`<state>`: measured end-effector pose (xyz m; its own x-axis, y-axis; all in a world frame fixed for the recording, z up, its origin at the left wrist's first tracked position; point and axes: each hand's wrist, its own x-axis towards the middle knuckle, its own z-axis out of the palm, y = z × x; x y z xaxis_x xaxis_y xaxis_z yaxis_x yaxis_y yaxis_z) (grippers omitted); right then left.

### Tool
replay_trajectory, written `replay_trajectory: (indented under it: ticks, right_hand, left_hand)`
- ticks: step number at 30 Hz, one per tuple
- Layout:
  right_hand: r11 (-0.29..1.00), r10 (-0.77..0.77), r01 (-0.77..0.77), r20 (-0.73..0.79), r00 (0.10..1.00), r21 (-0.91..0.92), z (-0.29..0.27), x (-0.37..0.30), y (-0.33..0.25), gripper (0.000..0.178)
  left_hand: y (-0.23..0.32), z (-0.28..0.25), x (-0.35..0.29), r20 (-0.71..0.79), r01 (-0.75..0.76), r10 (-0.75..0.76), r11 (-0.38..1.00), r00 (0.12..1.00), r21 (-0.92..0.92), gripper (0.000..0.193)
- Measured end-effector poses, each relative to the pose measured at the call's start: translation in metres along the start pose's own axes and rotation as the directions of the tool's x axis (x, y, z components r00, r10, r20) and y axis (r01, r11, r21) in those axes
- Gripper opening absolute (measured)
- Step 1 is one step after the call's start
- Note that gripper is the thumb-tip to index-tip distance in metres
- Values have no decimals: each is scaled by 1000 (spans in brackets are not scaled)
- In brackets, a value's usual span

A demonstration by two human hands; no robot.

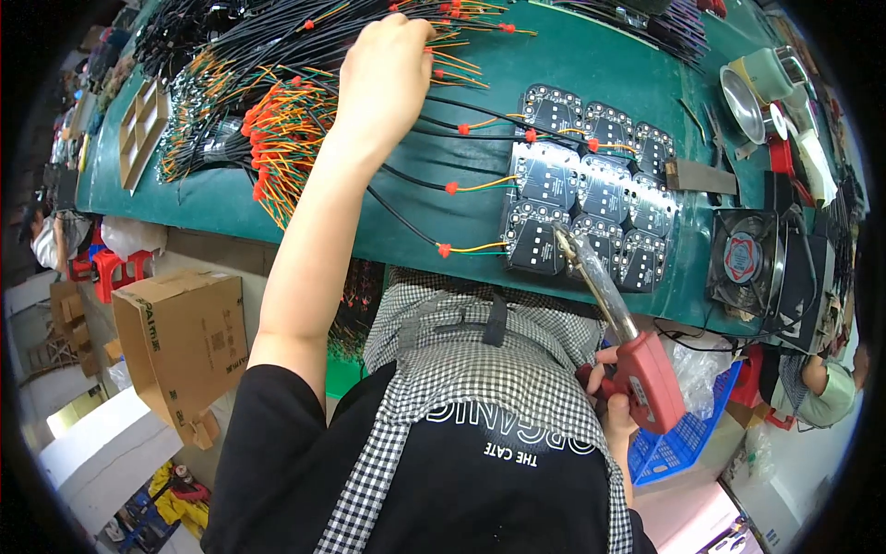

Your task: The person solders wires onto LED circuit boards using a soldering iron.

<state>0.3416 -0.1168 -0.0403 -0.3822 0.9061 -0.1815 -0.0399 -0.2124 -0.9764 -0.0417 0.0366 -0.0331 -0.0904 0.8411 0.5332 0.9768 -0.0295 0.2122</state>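
Steadying the iron [646,369], gripped above the boards [602,187] by the right hand [618,421], is advised; cables [268,39] should be drawn singly by the left hand [388,69], curled over them, its hold hidden.

Circuit boards [602,196] on table [609,63], cable bundles [281,134] left, fan [741,261] right
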Motion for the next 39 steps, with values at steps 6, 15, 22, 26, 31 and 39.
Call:
replay_trajectory:
  ticks: [6, 15, 22, 26, 31, 39]
  right_hand:
    - [997, -66, 67, -18, 998, 24, -6, -1, 3, 69]
    - [992, -118, 120, -75, 990, 26, -12, -4, 5, 72]
    - [998, -23, 29, -115, 993, 49, -16, -6, 2, 72]
    - [999, 9, -2, -143, 990, 49, -9, 1, -4, 72]
    - [997, -75, 74, -230, 970, -11, -2, 18, 0, 76]
    - [998, -58, 57, -174, 983, -9, -7, 29, -1, 79]
  left_hand:
    - [-1, 20, 18, 63, 86, -110, 948, 992, 307, 9]
    - [26, -12, 15, 61, 112, -94, 818, 994, -564, 13]
    - [110, -38, -39, 521, 385, -26, 704, 853, -596, 10]
    - [120, -32, -35, 490, 342, -65, 795, 869, -501, 11]
    - [122, -29, -32, 496, 309, -57, 842, 867, -443, 12]
    - [125, -27, -32, 462, 260, -53, 880, 885, -397, 12]
